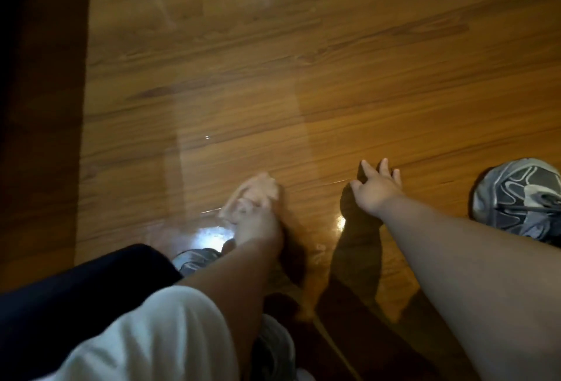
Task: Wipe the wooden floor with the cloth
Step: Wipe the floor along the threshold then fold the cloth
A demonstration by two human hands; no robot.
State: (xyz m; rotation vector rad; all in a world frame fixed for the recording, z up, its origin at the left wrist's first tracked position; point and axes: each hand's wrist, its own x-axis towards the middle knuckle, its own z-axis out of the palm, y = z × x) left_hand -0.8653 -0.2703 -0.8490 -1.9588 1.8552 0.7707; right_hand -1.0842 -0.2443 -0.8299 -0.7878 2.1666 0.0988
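Head view: pale cloth [255, 186] gripped in left hand [258, 223], held against wooden floor [303, 77]. Right hand [376, 189] held open, fingers spread. Glossy patch [209, 233] noted beside cloth; most boards judged unwiped.

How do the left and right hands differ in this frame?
Left hand grips the pale cloth; right hand holds nothing. Left hand's fingers are curled round the cloth; right hand's fingers are straight and spread. Left hand looks blurred; right hand is sharp. Both reach down to the wooden floor with bare forearms; whether the right hand touches it is unclear.
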